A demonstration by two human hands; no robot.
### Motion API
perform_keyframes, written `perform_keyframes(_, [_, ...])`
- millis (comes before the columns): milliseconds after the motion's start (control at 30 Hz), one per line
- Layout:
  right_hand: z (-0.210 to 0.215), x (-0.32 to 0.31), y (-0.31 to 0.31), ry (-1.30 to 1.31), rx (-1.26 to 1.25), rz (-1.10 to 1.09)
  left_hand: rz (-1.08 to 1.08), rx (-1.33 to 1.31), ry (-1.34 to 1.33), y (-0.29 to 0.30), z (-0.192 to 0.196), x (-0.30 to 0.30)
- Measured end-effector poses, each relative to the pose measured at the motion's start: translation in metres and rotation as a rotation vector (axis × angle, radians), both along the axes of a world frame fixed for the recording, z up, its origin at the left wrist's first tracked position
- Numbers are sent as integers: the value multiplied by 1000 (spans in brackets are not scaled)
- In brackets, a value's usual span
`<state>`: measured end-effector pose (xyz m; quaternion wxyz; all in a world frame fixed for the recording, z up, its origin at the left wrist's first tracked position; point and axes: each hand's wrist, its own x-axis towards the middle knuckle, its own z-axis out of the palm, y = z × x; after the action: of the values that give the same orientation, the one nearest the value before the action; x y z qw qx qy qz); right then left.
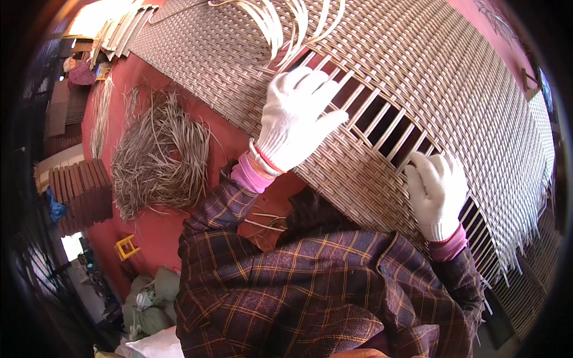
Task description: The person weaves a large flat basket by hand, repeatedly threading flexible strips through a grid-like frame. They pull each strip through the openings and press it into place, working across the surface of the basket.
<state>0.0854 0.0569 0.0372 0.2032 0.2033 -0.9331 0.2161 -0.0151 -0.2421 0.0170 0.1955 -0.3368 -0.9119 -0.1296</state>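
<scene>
A large woven panel of grey-brown flat strands (382,51) lies before me, with a long gap where bare slats (364,113) cross a dark opening. My left hand (295,116), in a white knit glove, rests on the weave at the gap's left end, its thumb stretched out toward the slats. At the gap's right end my right hand (439,191), gloved the same way, has its fingers bent down at the edge of the weave. What its fingertips hold, if anything, is hidden. A bunch of loose pale strands (271,24) rises from the panel beyond my left hand.
A tangled heap of strands (164,155) lies on the red floor (230,128) to the left. Further left are a stack of brown slatted pieces (80,191) and a small yellow frame (126,247). Green sacks (152,301) sit at the lower left. Frayed strand ends (513,259) hang along the panel's right edge.
</scene>
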Motion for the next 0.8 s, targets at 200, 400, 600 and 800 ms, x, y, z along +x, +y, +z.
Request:
perform_keyframes(200, [2,-41,-53,-49,-85,288,83,-52,-97,-23,12,5])
perform_keyframes(400, [1,-103,-100,-120,-205,410,92,22,-161,-30,11,10])
perform_keyframes(600, [-24,-142,-129,-135,-212,337,168,181,139,-43,10,-2])
perform_keyframes(800, [-30,-134,-131,-58,-265,312,218,-67,-35,-61,15,-39])
